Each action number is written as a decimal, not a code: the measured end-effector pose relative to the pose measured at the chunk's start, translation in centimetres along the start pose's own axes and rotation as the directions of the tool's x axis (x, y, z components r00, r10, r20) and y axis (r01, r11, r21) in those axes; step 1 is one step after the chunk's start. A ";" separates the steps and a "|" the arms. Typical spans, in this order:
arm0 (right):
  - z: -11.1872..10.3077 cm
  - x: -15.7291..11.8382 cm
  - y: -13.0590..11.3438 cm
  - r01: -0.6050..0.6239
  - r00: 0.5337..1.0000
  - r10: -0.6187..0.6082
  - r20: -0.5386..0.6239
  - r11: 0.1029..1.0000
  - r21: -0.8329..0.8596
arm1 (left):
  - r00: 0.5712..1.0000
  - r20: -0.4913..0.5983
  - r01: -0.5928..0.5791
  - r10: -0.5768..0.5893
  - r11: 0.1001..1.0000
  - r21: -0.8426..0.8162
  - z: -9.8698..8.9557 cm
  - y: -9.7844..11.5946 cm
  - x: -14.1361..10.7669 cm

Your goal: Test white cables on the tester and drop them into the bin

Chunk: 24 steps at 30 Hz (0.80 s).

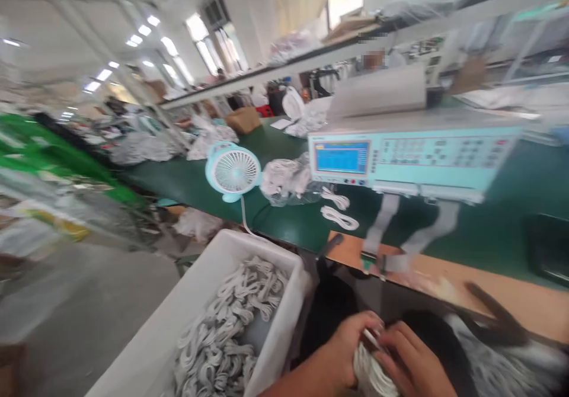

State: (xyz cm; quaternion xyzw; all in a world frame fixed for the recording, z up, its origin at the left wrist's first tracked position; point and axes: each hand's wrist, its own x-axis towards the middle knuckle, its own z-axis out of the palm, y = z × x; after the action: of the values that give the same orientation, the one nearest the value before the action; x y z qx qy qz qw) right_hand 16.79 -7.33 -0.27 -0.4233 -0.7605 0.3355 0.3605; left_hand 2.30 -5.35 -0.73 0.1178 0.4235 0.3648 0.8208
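Observation:
At the bottom of the view, my left hand (pixel 349 346) is closed around a bundle of white cable (pixel 371 374). My right hand (pixel 409 355) is closed on the same bundle from the other side, its fingers bent near the top of it. A short white piece sticks up between the two hands; its end is blurred. To the left of my hands stands a white bin (pixel 213 261) holding several coiled grey-white cables (pixel 231 320).
A green table (pixel 284 231) carries a light blue fan (pixel 233 172), a bagged cable bundle (pixel 284 178), two coiled white cables (pixel 340 218) and a tester (pixel 413 160) with flat ribbons. An orange-brown board (pixel 502 293) lies along the edge. More loose cables (pixel 502 361) are at lower right.

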 end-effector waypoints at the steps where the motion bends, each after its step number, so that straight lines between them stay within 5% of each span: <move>1: -0.2 0.1 -0.1 -0.001 1.000 0.002 0.022 1.000 -0.021 | 0.998 0.022 0.055 -0.053 0.996 -0.076 0.3 0.0 0.1; 6: -1.1 1.3 -0.4 -0.016 0.998 0.020 0.060 0.998 -0.062 | 1.000 -0.018 0.002 -0.007 0.964 -0.265 1.4 0.4 0.4; 14: -1.3 3.4 0.1 0.006 0.997 -0.009 0.075 0.999 0.039 | 0.976 -0.114 -0.194 0.183 0.976 -0.097 2.2 1.6 1.2; 16: -1.0 4.0 0.4 -0.037 0.999 0.040 -0.018 0.990 0.138 | 0.958 -0.117 -0.259 0.261 0.965 0.030 2.1 1.9 1.8; 18: -0.4 4.3 0.8 -0.148 0.960 0.213 -0.181 0.937 0.315 | 0.918 -0.122 -0.345 0.376 0.913 0.219 1.7 2.0 2.4; 20: 0.3 4.6 1.4 -0.251 0.865 0.424 -0.269 0.828 0.501 | 0.874 -0.117 -0.399 0.471 0.835 0.380 1.3 2.1 3.0; 24: 1.2 5.1 2.5 -0.346 0.778 0.584 -0.229 0.704 0.620 | 0.863 -0.105 -0.398 0.495 0.793 0.462 0.5 2.3 4.0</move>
State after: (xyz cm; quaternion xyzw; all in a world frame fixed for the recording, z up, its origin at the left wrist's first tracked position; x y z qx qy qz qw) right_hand 14.86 -2.02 -1.56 -0.5451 -0.4033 0.5226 0.5169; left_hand 3.07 -0.91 -1.68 0.3495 0.5408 0.4586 0.6125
